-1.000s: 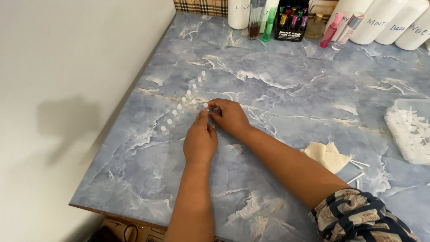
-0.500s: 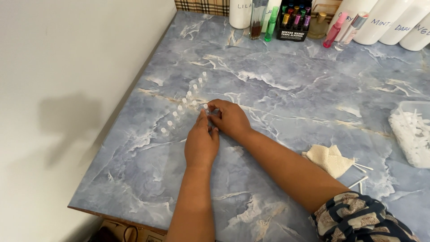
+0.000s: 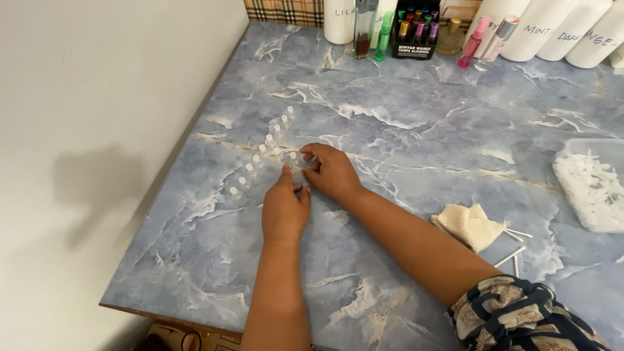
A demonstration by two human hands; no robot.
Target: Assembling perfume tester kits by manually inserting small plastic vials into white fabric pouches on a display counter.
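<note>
A slanting row of several tiny clear vials with white caps [image 3: 263,151] stands on the blue marbled table [image 3: 403,130], near its left edge. My left hand [image 3: 285,207] lies palm down beside the row, its fingertips at a small clear vial [image 3: 294,159]. My right hand [image 3: 331,171] meets it from the right, thumb and fingers pinched on that same vial. Both hands touch each other at the vial, which is mostly hidden by the fingers.
White bottles [image 3: 546,29], slim coloured spray bottles [image 3: 383,32] and a black box of small bottles [image 3: 416,32] line the far edge. A clear tub of white pieces [image 3: 595,185] sits at the right. A crumpled cloth [image 3: 469,224] and white sticks [image 3: 513,250] lie near my right forearm.
Both hands stay at the end of the vial row; only the fingers shift slightly. The view has drifted a little.
</note>
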